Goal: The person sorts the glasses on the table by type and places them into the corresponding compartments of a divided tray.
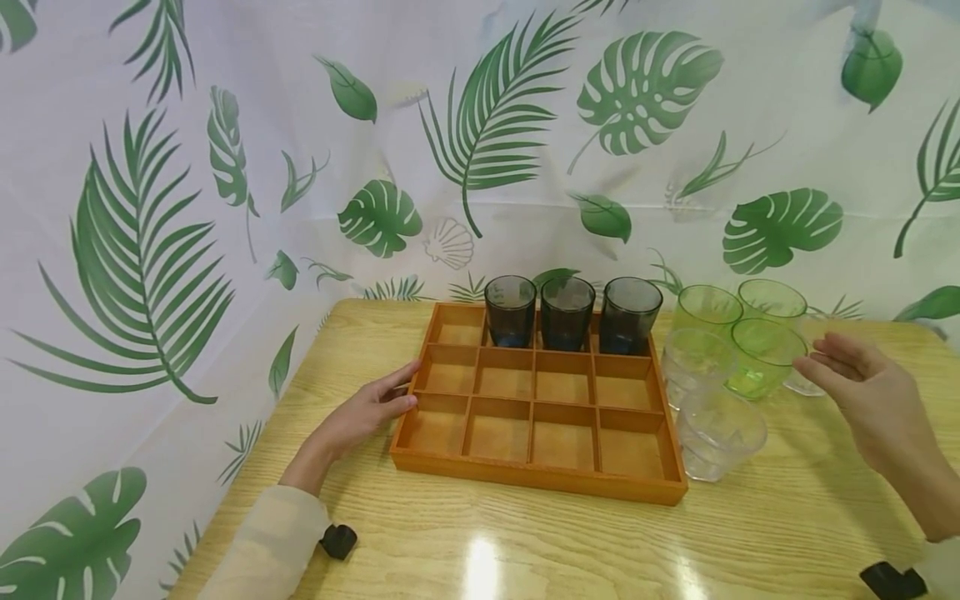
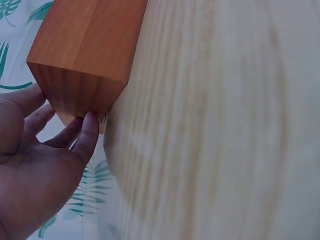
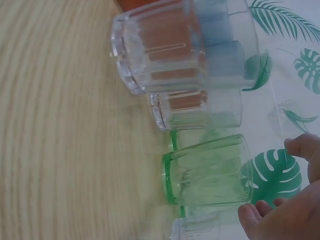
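Note:
A wooden divided tray (image 1: 540,475) rests on the table. My left hand (image 1: 371,411) touches the tray's left side with its fingertips and thumb; in the left wrist view the hand (image 2: 47,150) lies against the tray's side wall (image 2: 80,87). Three dark glasses (image 1: 567,315) stand upright in the tray's back row, and the back-left compartment (image 1: 457,325) holds none. My right hand (image 1: 873,392) hovers just right of the nearest green glass (image 1: 765,362), holding nothing, fingers loosely bent. In the right wrist view, its fingertips come close to the rim of a green glass (image 3: 207,170).
Two more green glasses (image 1: 705,307) (image 1: 772,298) stand behind the nearest one. Clear glasses (image 1: 720,433) (image 1: 693,362) stand along the tray's right side, and another clear glass (image 1: 804,384) shows partly behind the green one. A leaf-patterned cloth (image 1: 480,250) hangs behind the table.

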`<state>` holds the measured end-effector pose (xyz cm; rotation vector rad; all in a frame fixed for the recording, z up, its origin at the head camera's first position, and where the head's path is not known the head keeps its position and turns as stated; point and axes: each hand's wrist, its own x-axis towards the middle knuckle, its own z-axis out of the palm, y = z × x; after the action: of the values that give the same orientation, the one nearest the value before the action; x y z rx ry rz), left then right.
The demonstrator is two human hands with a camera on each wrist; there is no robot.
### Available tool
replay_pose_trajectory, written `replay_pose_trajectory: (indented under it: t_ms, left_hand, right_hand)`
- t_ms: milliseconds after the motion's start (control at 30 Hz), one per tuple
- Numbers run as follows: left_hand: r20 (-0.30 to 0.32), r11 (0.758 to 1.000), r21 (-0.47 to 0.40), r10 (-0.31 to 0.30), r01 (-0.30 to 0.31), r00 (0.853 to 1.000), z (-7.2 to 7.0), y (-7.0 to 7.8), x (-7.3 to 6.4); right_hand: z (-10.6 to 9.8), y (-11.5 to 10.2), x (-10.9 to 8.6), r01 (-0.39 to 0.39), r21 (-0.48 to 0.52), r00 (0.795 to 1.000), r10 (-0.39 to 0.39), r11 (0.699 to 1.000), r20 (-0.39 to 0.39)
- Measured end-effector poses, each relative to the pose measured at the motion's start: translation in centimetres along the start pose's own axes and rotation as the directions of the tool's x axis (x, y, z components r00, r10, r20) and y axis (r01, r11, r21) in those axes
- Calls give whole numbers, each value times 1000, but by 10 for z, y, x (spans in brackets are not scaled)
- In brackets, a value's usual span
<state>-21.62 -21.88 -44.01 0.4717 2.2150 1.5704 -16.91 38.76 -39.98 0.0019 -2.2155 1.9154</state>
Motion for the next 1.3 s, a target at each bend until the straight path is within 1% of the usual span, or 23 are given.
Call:
replay_pose_trajectory:
  t_ms: [100,133,200,233,367,500,667,767,900,1033,1167,1300]
  left_hand:
    - [-2,1000,4,-1,1,1000,0,0,0]
    - [-3,1000,4,0,0,1000,0,0,0]
    - [-2,1000,5,3,-3,1000,0,-1,1]
    - [-1,1000,5,4,-4,1000,0,-1,1]
    - [2,1000,10,4,-4,1000,0,-1,1]
    - [-3,1000,12,0,0,1000,0,0,0]
    - [-5,1000,10,0,0,1000,0,0,0]
    - [-5,1000,8,-3,3,1000,0,0,0]
    - [-4,1000,-1,-5,5,1000,0,0,0]
    - [2,1000,-7,1,-1,1000,0,-2,1]
    - [3,1000,-6,1,-1,1000,-1,-2,2]
    - [-1,1000,-7,0,0,1000,-1,-3,2]
  right_hand:
    - [3,3,0,-11,-141,1000,8,990,-17]
    - [4,4,0,-20,-204,1000,16,979,-24]
    - [5,5,-2,-34,-344,999,27,938,-26]
    - [6,7,-2,-39,-385,999,31,922,-27]
    - [9,11,-2,-60,-455,998,51,888,-34]
    - [13,12,-1,-78,-459,997,70,885,-35]
    - [17,15,3,-80,-401,997,71,913,-37]
    - [19,19,6,-81,-387,997,72,918,-38]
    - [21,22,8,-90,-377,996,92,922,-14]
    - [24,23,9,-101,-337,994,105,936,-8]
    - [26,24,10,-114,-324,993,114,939,-19]
    - [26,25,13,-127,-327,992,123,936,-32]
